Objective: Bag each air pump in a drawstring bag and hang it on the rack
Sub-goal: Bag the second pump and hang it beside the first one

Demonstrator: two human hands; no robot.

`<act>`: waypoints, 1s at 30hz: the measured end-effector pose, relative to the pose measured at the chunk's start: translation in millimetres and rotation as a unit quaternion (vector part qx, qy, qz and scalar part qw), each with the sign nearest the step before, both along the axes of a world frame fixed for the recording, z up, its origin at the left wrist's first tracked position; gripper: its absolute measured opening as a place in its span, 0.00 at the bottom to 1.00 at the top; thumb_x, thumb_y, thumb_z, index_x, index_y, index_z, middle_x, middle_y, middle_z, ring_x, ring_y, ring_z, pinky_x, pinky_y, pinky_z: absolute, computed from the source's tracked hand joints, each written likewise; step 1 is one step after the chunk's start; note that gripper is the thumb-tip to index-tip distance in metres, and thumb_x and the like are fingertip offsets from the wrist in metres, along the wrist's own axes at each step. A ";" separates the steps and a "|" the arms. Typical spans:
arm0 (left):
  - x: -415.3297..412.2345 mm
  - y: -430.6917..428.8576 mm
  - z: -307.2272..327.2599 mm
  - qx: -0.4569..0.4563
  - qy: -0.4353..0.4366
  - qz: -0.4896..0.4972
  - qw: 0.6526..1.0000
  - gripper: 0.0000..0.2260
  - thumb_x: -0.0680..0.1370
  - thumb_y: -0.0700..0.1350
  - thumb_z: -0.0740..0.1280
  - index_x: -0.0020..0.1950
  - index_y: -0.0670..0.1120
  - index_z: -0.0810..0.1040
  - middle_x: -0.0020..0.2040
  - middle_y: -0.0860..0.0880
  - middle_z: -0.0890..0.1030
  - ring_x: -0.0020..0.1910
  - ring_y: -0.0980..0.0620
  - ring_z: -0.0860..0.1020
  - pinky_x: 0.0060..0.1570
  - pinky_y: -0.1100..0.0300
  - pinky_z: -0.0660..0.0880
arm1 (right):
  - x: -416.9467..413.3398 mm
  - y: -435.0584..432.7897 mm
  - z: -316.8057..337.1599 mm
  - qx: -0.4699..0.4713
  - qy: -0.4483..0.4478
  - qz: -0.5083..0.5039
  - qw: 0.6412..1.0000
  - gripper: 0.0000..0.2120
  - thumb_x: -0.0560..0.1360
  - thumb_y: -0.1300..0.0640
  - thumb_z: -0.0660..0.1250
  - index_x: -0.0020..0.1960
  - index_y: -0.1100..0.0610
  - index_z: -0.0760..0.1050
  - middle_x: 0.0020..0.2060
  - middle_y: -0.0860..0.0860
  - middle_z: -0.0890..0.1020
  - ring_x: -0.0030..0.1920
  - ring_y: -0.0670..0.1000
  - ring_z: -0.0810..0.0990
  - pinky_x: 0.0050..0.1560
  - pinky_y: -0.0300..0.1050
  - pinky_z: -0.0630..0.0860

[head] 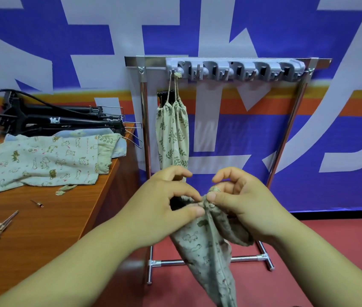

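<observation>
Hands meet at the mouth of a cat-print bag (206, 251) that hangs down between the forearms. The left hand (164, 207) pinches the gathered rim between thumb and forefinger. The right hand (242, 207) pinches the knotted cord (214, 190) at the same spot, its other fingers loosely curled. Something dark, likely the pump (176, 203), shows in the opening under the left hand.

To close the bag well, I judge the left should hold the cloth firm while the right draws the cord away until the mouth puckers tight, leaving a loop long enough for a hook.

To the left, the table (53, 229) carries loose needles (5, 224), flat empty bags (38, 160) and more black pumps (65, 118). Beyond, the rack (233, 68) holds one leaf-print bag (172, 134) on its leftmost hook; the next hooks look free.

One of the black pumps bears a white logo, too small to read. The huge white strokes on the banner (264, 29) are cropped and unreadable.
</observation>
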State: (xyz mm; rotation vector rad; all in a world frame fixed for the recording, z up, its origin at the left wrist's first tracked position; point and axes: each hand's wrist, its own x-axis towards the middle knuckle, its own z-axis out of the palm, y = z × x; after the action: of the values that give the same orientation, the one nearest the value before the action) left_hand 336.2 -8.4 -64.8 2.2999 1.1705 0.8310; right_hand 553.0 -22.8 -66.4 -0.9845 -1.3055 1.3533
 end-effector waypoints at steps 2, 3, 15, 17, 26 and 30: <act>2.9 0.4 -1.6 0.005 0.006 0.001 1.000 0.11 0.70 0.60 0.72 0.50 0.62 0.84 0.62 0.66 0.72 0.65 0.63 0.71 0.65 0.63 0.67 | 0.8 -0.3 3.4 0.002 0.003 0.004 1.000 0.12 0.74 0.71 0.70 0.52 0.59 0.73 0.36 0.57 0.81 0.33 0.53 0.78 0.37 0.44 0.76; 4.0 0.6 -1.8 0.004 0.001 0.005 1.000 0.08 0.70 0.58 0.73 0.48 0.60 0.84 0.61 0.66 0.73 0.64 0.63 0.72 0.65 0.62 0.68 | 0.9 -0.7 4.6 0.004 0.002 0.006 1.000 0.12 0.74 0.71 0.70 0.52 0.59 0.73 0.36 0.58 0.81 0.33 0.53 0.77 0.37 0.44 0.75; -3.0 4.6 5.1 -0.017 0.022 -0.009 1.000 0.05 0.72 0.48 0.77 0.39 0.53 0.83 0.55 0.63 0.77 0.60 0.64 0.74 0.63 0.60 0.69 | 13.6 -1.6 17.8 0.022 -0.091 0.024 0.995 0.13 0.72 0.66 0.75 0.53 0.60 0.74 0.40 0.63 0.80 0.41 0.58 0.73 0.47 0.57 0.69; -4.8 5.9 5.3 -0.017 0.029 -0.016 0.999 0.05 0.72 0.49 0.77 0.39 0.53 0.83 0.54 0.63 0.77 0.59 0.63 0.75 0.62 0.61 0.69 | 11.8 -1.9 17.1 0.020 -0.090 0.031 0.995 0.12 0.73 0.68 0.73 0.53 0.60 0.74 0.40 0.62 0.80 0.41 0.58 0.73 0.47 0.56 0.69; 5.4 8.3 6.9 0.030 0.004 -0.020 0.999 0.14 0.68 0.65 0.67 0.47 0.61 0.84 0.53 0.65 0.79 0.60 0.61 0.73 0.64 0.52 0.69 | 2.1 -0.2 26.2 0.034 -0.067 0.046 0.996 0.14 0.68 0.63 0.73 0.52 0.59 0.76 0.40 0.60 0.80 0.41 0.57 0.76 0.44 0.51 0.72; -3.2 11.9 10.2 0.022 0.044 -0.021 0.999 0.08 0.68 0.63 0.69 0.37 0.61 0.82 0.51 0.64 0.80 0.59 0.62 0.73 0.65 0.51 0.68 | 4.0 2.3 31.2 0.016 -0.065 0.027 0.997 0.14 0.66 0.64 0.73 0.50 0.59 0.76 0.39 0.58 0.83 0.36 0.54 0.75 0.36 0.45 0.68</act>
State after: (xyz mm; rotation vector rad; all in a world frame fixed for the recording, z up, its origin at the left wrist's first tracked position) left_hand 333.0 3.5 -54.6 2.4097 1.1479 0.7556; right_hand 557.0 -20.4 -35.2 -1.0349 -1.4572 1.3231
